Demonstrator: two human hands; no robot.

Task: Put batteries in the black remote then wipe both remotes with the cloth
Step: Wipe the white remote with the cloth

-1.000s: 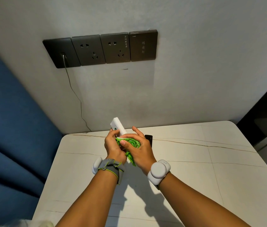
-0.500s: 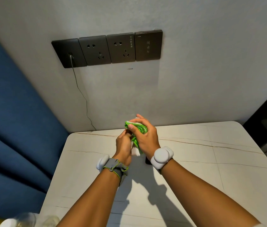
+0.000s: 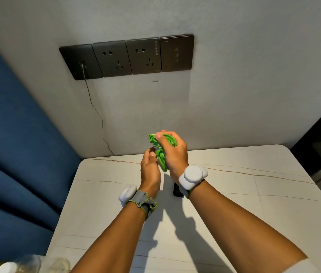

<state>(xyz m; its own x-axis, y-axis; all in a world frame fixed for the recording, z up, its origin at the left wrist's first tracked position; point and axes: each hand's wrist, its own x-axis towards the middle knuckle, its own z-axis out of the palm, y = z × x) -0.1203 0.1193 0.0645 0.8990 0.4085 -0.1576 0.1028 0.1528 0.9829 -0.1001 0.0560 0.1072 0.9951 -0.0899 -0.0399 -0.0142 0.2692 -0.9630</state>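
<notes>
My right hand (image 3: 175,154) is closed around a bunched green cloth (image 3: 163,163), held up above the table's far edge. My left hand (image 3: 150,168) is right beside it with fingers curled against the cloth. The white remote it held a moment ago is hidden between hand and cloth. The black remote (image 3: 176,191) lies on the white marble table (image 3: 254,194), with only its near end showing below my right wrist.
A row of dark wall sockets (image 3: 128,58) sits above, with a thin cable (image 3: 96,115) running down behind the table. Blue upholstery (image 3: 18,144) borders the table's left side. Clear bottles (image 3: 29,263) show at the bottom left corner.
Both hands have risen and moved toward the wall. The cloth has slid up over the white remote, which showed above my left hand a second ago and is now covered.
</notes>
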